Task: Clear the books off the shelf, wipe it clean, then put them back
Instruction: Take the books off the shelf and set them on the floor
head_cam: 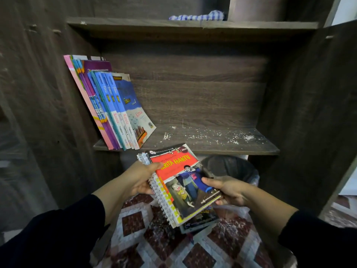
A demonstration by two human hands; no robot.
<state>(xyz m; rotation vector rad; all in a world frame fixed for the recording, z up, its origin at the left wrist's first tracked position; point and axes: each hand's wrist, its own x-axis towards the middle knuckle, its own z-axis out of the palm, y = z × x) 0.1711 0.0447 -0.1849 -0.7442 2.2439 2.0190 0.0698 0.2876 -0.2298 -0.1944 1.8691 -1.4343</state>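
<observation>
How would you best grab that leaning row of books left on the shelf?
Take the row of books from the open right side, one hand flat on the front cover, the other on the tilted spines near the top. They lean left against the cabinet wall, so only the right face and spines are free.

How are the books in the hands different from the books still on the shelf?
The held stack lies nearly flat in front of the shelf, gripped by the left hand and right hand; the shelf books stand leaning against the left wall. The held stack's top cover is red and it includes a spiral-bound book; the shelf books are mostly blue, pink and purple. Both are thin paperbacks.
</observation>
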